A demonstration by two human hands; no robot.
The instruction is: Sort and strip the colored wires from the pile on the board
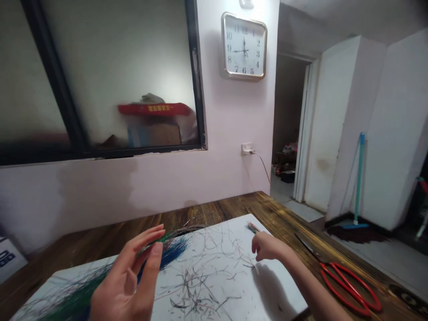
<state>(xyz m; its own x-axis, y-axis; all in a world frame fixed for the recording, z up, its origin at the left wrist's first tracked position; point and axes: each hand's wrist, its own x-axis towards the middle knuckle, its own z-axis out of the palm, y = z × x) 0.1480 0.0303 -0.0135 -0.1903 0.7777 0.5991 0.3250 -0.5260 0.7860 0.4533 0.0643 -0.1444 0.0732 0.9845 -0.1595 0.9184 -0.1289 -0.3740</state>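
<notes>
My left hand [130, 276] is held over a long bundle of thin green and blue wire-like strands [75, 292], fingers and thumb apart. The blue ends of the bundle [175, 252] fan out beyond my thumb; part of it is hidden behind the hand. At the right side of a white board [214, 232], my right hand [265, 246] is closed on a small tuft of green and reddish strands [252, 227], whose tips stick out at the upper left. Loose dark, short strands [197, 285] are scattered over the board between my hands.
Red-handled scissors [349, 285] lie on the wooden table [267, 203] right of my right forearm, blades pointing away. A dark coil [190, 228] sits behind the board. A plug with a cable [249, 151] is on the wall, and a broom [359, 187] leans in the corner.
</notes>
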